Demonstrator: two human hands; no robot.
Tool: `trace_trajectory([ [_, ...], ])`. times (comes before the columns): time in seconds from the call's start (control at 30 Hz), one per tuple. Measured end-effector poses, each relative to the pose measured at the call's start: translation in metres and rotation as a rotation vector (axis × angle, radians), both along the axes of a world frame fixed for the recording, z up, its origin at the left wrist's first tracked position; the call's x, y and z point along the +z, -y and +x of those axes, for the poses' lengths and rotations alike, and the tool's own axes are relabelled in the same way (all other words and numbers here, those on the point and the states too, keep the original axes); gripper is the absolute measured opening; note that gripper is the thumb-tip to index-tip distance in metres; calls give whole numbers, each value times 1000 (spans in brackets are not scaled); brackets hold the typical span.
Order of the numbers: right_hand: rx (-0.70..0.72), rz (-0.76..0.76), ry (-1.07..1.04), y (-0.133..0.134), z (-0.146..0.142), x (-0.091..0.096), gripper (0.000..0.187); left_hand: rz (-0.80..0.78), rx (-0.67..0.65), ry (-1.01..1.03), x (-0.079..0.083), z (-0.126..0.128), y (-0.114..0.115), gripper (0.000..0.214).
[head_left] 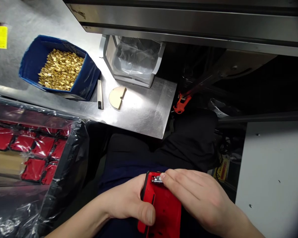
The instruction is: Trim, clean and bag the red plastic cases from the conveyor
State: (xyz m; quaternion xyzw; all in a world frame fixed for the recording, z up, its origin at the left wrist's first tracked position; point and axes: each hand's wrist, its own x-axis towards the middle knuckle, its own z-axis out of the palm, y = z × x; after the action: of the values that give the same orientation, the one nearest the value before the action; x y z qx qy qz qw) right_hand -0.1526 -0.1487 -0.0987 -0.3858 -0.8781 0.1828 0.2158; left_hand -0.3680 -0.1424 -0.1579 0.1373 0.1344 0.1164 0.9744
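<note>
My left hand (127,200) grips a flat red plastic part (164,211) over my lap, thumb pressed on its front face. My right hand (198,195) lies over the part's right side, fingers together, with the fingertips on a small shiny metal piece (157,179) at the part's top edge. Whether that piece is seated in the part or loose under the fingers is not clear.
A steel bench (144,112) holds a blue bin of several small brass pieces (61,69), a clear plastic holder (134,59), a pale half-round disc (117,97) and a black-and-white pen-like tool (99,96). A plastic-lined tray of red parts (27,152) sits left. An orange clip (181,103) hangs beyond the bench edge.
</note>
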Motion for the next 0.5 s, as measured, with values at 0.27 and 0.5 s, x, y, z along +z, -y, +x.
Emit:
trace_trajectory([
  [0.27,-615,-232,-139,-17,21,-41,18,-71,-42,-43,-10,-7,9,85],
  [0.5,-666,-455,-58,-79,-14,-112,15,-58,-25,-36,-6,-7,11,80],
])
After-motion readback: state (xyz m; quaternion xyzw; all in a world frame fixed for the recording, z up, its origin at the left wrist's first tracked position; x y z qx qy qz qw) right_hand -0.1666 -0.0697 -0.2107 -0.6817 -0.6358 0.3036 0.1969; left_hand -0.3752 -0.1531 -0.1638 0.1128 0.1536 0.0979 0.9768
